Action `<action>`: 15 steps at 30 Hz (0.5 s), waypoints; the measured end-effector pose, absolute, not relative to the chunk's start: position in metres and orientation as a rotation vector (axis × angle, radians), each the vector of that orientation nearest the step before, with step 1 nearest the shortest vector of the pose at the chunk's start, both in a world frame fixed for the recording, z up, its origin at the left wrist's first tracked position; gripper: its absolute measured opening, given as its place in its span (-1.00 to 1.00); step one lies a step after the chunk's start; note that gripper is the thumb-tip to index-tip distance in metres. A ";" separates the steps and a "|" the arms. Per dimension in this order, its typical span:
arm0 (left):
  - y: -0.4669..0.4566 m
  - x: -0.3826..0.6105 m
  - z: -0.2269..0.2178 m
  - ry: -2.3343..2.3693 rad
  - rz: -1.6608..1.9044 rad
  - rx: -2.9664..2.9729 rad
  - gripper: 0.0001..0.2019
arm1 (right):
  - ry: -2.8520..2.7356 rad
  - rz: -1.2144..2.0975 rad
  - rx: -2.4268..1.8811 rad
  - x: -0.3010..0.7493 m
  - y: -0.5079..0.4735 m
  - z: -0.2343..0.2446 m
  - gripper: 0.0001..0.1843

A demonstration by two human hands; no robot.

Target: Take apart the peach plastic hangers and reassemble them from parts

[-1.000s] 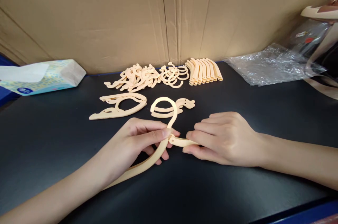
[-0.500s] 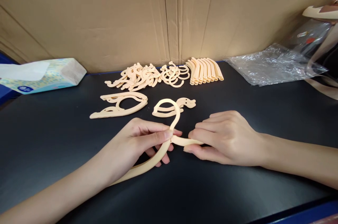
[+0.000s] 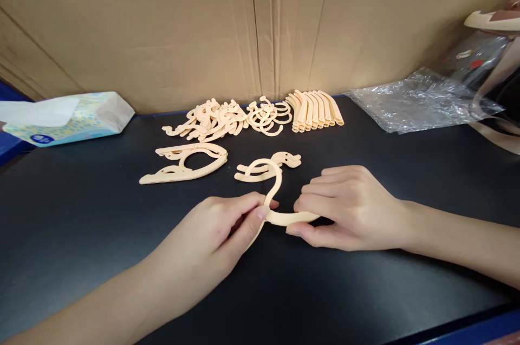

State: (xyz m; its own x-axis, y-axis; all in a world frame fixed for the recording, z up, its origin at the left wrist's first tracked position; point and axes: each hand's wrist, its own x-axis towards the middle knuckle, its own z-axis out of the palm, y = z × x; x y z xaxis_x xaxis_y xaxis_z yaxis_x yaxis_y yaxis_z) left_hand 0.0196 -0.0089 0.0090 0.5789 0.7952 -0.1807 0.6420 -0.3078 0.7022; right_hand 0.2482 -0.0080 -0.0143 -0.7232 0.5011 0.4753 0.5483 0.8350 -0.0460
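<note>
Between my hands is a cream plastic clothes hanger (image 3: 277,180) with a curved hook on top and an arm to each side. My left hand (image 3: 233,231) pinches it at the joint below the hook, and covers most of the left arm. My right hand (image 3: 349,209) grips the right arm, whose outer end is hidden under the fingers. Just behind the hook lie loose curved hanger pieces (image 3: 286,159), partly overlapped by it in view. A folded hanger (image 3: 187,163) rests on the black table (image 3: 101,199) farther left.
Along the back edge lie a heap of small curved pieces (image 3: 215,120), a pile of hooks (image 3: 266,116) and a row of hanger arms (image 3: 317,111). A tissue pack (image 3: 93,115) is at the left, clear plastic bags (image 3: 414,101) at the right. Behind stands a cardboard wall (image 3: 162,25).
My left fingers have closed in around the joint and left arm, hiding more of it. The hook has tilted lower and slightly right. My right hand has barely shifted, still on the right arm.
</note>
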 end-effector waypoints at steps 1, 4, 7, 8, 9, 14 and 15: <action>-0.010 0.018 0.007 1.128 0.254 2.151 -0.64 | -2.536 -0.132 -0.770 0.248 -0.008 -0.014 -0.59; -0.010 0.014 -0.001 1.071 0.283 2.406 -0.74 | -2.541 -0.121 -0.755 0.249 -0.007 -0.014 -0.60; -0.009 0.011 -0.007 0.956 0.371 2.619 -0.80 | -2.543 -0.108 -0.738 0.249 -0.006 -0.014 -0.63; -0.008 0.011 -0.008 0.926 0.402 2.667 -0.78 | -2.537 -0.102 -0.727 0.249 -0.005 -0.014 -0.65; -0.007 0.011 -0.009 0.903 0.427 2.704 -0.75 | -2.528 -0.089 -0.714 0.249 -0.005 -0.014 -0.66; -0.004 0.010 -0.009 0.859 0.425 2.760 -0.73 | -2.466 -0.005 -0.686 0.250 -0.001 -0.012 -0.72; -0.004 0.010 -0.009 0.860 0.417 2.758 -0.73 | -2.452 -0.006 -0.681 0.250 0.000 -0.011 -0.74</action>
State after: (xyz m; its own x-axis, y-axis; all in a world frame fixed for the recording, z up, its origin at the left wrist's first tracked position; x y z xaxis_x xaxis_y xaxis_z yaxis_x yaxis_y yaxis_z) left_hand 0.0099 -0.0042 -0.0090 0.7883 0.5813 0.2015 0.5181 -0.8039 0.2920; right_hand 0.2499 -0.0004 -0.0114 -0.6961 0.4700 0.5427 0.4725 0.8691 -0.1466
